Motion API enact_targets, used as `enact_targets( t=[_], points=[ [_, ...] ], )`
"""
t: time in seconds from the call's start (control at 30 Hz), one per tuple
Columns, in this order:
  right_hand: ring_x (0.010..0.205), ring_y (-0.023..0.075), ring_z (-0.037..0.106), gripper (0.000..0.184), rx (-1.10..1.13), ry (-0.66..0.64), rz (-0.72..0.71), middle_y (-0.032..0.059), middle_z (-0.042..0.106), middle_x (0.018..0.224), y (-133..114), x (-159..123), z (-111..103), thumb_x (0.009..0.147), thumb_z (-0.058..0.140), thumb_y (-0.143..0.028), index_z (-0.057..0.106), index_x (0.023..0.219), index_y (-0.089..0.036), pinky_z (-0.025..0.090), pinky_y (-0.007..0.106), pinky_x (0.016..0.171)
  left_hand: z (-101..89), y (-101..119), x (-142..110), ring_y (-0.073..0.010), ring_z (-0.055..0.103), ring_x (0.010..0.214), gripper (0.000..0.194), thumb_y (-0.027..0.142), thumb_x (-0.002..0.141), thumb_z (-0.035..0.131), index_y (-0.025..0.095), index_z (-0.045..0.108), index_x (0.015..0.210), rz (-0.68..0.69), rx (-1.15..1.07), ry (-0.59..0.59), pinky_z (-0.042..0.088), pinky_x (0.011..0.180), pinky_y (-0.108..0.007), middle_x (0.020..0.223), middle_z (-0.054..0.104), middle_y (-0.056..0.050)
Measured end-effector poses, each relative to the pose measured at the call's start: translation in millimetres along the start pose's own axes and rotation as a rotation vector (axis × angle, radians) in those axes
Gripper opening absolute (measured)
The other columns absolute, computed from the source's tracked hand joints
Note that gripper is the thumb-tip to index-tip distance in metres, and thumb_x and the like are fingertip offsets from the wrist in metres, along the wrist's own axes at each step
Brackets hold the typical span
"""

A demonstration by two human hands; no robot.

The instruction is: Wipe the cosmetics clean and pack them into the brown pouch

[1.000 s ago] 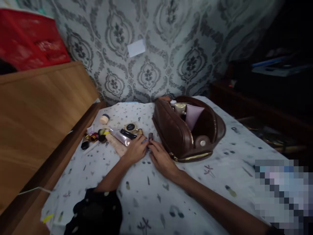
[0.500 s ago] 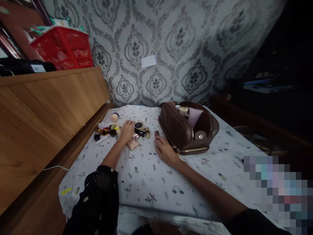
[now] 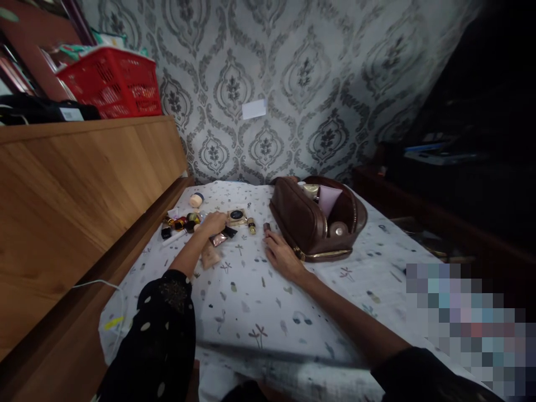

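My left hand, its fingers curled, is down among the cosmetics at the left; its fingertips are hidden. Below it show the metallic pink end of a tube, a black tube and a pale peach packet. My right hand closes its fingertips on a small brown tube, like a lipstick, near the bag. A brown cosmetic bag stands unzipped beside this hand, with a lilac tube inside. Between the hands lie a gold-and-black small tube and a compact with a round black lid.
A jar with a dark lid, a white stick and several small bottles lie at the left of the patterned cloth. A wooden panel edges the left side, with a red basket on top.
My hands have moved apart: the left went leftward to the cosmetics, while the right stays at the brown tube. The peach packet and metallic pink tube have shifted toward me and left.
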State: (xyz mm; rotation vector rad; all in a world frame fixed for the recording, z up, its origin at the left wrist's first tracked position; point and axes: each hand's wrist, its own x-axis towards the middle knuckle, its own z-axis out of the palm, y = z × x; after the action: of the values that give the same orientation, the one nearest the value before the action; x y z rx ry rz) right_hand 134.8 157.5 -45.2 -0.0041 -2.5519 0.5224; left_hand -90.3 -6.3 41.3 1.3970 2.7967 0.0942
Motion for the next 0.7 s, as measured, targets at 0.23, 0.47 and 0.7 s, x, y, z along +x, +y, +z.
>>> enact_targets(
  t=[0.23, 0.47, 0.7],
  points=[
    [0.134, 0.0288, 0.046, 0.031, 0.001, -0.007, -0.008, 0.0212, 0.048, 0.140, -1, 0, -2, 0.092, 0.042, -0.016, 0.060, 0.117, -0.012, 0.041, 0.050, 0.112, 1.1, 7, 19, -0.0236, 0.061, 0.112, 0.028, 0.023, 0.094, 0.054, 0.020, 0.062, 0.120, -0.116, -0.007, 0.075, 0.050, 0.094, -0.039, 0.124, 0.063, -0.011],
    [0.141, 0.0281, 0.038, 0.037, 0.026, -0.002, -0.025, 0.0209, 0.044, 0.147, -2, 0, -2, 0.092, 0.044, -0.013, 0.058, 0.126, -0.012, 0.039, 0.052, 0.114, 21.1, 29, 55, -0.0224, 0.062, 0.107, 0.037, 0.037, 0.093, 0.059, 0.017, 0.057, 0.124, -0.184, -0.044, 0.049, 0.055, 0.089, -0.044, 0.125, 0.060, -0.010],
    [0.143, 0.0287, 0.035, 0.043, 0.060, -0.014, 0.033, 0.0188, 0.043, 0.149, -1, 1, -1, 0.092, 0.044, -0.015, 0.053, 0.134, -0.013, 0.035, 0.053, 0.116, 12.9, 37, 52, -0.0215, 0.059, 0.113, 0.026, 0.019, 0.093, 0.052, 0.018, 0.065, 0.115, -0.189, -0.135, 0.147, 0.047, 0.099, -0.036, 0.125, 0.058, -0.010]
  ],
)
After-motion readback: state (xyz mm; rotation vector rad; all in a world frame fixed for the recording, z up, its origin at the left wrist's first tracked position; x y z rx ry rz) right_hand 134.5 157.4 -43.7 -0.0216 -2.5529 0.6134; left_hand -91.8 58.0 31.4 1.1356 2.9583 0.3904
